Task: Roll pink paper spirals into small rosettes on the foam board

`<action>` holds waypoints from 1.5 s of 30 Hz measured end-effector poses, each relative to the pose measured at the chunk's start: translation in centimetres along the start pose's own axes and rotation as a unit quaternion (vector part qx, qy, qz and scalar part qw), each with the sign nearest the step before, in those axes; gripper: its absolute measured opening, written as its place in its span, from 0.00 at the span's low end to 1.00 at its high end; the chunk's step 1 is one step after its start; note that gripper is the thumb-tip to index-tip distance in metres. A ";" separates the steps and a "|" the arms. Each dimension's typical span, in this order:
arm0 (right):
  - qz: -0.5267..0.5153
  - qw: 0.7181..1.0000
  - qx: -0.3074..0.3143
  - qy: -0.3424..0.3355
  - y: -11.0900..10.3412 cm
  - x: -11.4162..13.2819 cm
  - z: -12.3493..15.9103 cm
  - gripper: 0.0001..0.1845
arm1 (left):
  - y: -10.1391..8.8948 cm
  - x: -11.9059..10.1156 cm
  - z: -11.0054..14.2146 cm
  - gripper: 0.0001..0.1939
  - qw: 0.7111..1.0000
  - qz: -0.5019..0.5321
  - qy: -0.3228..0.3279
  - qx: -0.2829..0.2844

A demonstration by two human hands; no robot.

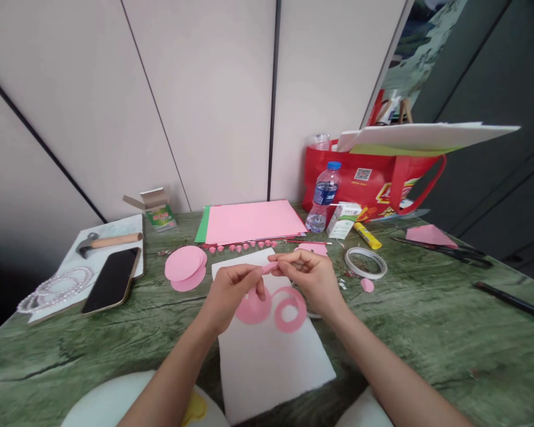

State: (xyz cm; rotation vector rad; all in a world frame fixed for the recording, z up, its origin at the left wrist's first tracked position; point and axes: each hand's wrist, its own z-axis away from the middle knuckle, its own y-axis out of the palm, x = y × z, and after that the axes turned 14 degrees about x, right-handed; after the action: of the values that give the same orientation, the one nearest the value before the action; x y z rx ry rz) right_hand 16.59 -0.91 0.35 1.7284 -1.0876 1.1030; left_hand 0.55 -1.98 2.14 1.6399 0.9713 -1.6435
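Between my two hands, above a white foam sheet (271,367), is a narrow pink paper strip (269,268). My left hand (234,290) pinches its left end between thumb and fingers. The fingertips of my right hand (311,276) are closed on its right end. Below the hands hangs or lies a pink paper spiral (290,320), curled into a ring. Another round pink paper piece (253,309) shows under my left hand, partly covered by it. Whether the strip joins the spiral is hard to tell.
Pink paper discs (184,264) lie left, near a phone (113,280) and a hammer (109,240). Behind are pink sheets (256,220) and several small pink rolls (244,245). A tape roll (365,252), glue stick (367,235), water bottle (324,198) and red bag (365,178) stand right.
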 end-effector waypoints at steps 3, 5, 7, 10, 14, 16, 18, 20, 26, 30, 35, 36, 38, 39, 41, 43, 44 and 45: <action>-0.038 0.999 0.000 0.016 0.0 0.0 -0.1 0.07 | 0.0 0.1 -0.1 0.13 1.000 -0.003 0.004 -0.014; -0.053 0.998 -0.004 0.021 0.0 0.0 -0.1 0.08 | -0.1 0.1 -0.1 0.13 1.000 -0.006 0.003 -0.030; -0.067 0.997 -0.006 0.027 -0.1 0.0 -0.2 0.10 | -0.1 0.1 -0.2 0.12 0.999 -0.005 0.002 -0.041; -0.070 0.997 0.003 0.040 -0.2 -0.1 -0.2 0.12 | -0.1 0.2 -0.3 0.12 0.999 -0.004 0.000 -0.047; -0.061 0.997 0.010 0.048 -0.5 -0.3 -0.3 0.14 | 0.0 0.2 -0.3 0.12 0.998 -0.006 0.003 -0.055; -0.059 0.997 0.009 0.049 -0.7 -0.4 -0.3 0.15 | 0.0 0.2 -0.3 0.12 0.998 -0.009 0.005 -0.057; -0.055 0.997 0.008 0.051 -0.7 -0.5 -0.3 0.16 | 0.0 0.2 -0.4 0.12 0.998 -0.014 0.004 -0.060; -0.045 0.998 0.006 0.054 -0.7 -0.5 -0.3 0.16 | 0.0 0.2 -0.4 0.12 0.998 -0.014 0.002 -0.063; -0.020 0.997 0.031 0.062 -0.5 -0.3 -0.3 0.13 | 0.0 0.1 -0.4 0.11 0.998 0.002 -0.007 -0.061; -0.047 0.996 0.036 0.062 -0.5 -0.4 -0.3 0.11 | 0.1 0.1 -0.3 0.12 0.999 0.002 -0.001 -0.051; -0.075 0.994 0.010 0.081 -0.8 -0.6 -0.5 0.11 | 0.0 0.4 -0.4 0.12 0.999 -0.003 -0.002 -0.042; -0.080 0.993 0.007 0.086 -0.9 -0.6 -0.5 0.11 | 0.0 0.4 -0.4 0.12 0.999 -0.004 -0.001 -0.039; -0.082 0.992 0.009 0.091 -1.0 -0.6 -0.5 0.11 | 0.0 0.5 -0.3 0.12 0.999 -0.001 0.003 -0.035; -0.079 0.993 0.013 0.091 -1.0 -0.6 -0.5 0.11 | 0.0 0.5 -0.3 0.12 0.999 0.003 0.005 -0.033; -0.071 0.993 0.023 0.090 -1.1 -0.6 -0.6 0.10 | 0.0 0.4 -0.3 0.12 0.999 0.010 0.007 -0.033; -0.066 0.994 0.026 0.089 -1.2 -0.7 -0.6 0.11 | 0.0 0.3 -0.3 0.12 0.999 0.011 0.005 -0.034; -0.064 0.994 0.026 0.089 -1.3 -0.7 -0.6 0.11 | 0.0 0.2 -0.3 0.12 0.999 0.010 0.003 -0.036; -0.063 0.994 0.026 0.088 -1.3 -0.7 -0.6 0.11 | 0.0 0.2 -0.3 0.12 0.999 0.007 0.001 -0.036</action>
State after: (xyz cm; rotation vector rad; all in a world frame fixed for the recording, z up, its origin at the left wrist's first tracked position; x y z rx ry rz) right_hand 17.52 0.24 -0.36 1.6793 -0.8360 1.1875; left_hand 0.73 -1.71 1.96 1.5969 1.0075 -1.5794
